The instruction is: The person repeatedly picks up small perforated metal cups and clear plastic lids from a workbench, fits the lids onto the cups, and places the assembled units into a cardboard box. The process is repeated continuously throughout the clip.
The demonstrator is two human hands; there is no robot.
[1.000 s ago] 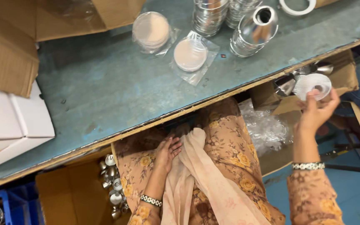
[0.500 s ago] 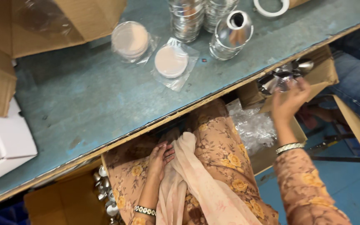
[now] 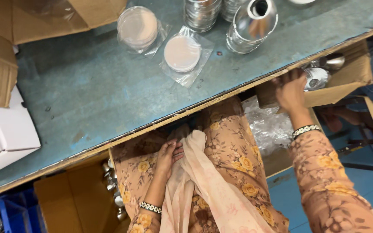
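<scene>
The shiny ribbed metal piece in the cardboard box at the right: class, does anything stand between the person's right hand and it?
Nothing visible does. The right hand reaches over the open cardboard box, fingers beside the ribbed metal piece. Contact cannot be told. The left hand rests in the lap.

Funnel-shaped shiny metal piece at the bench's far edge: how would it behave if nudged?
The shiny metal funnel piece looks thin-walled, so probably light. It lies tilted against a stack of metal rings, so a nudge may set it rolling on its round body. The polished surface probably makes it slippery.
</scene>
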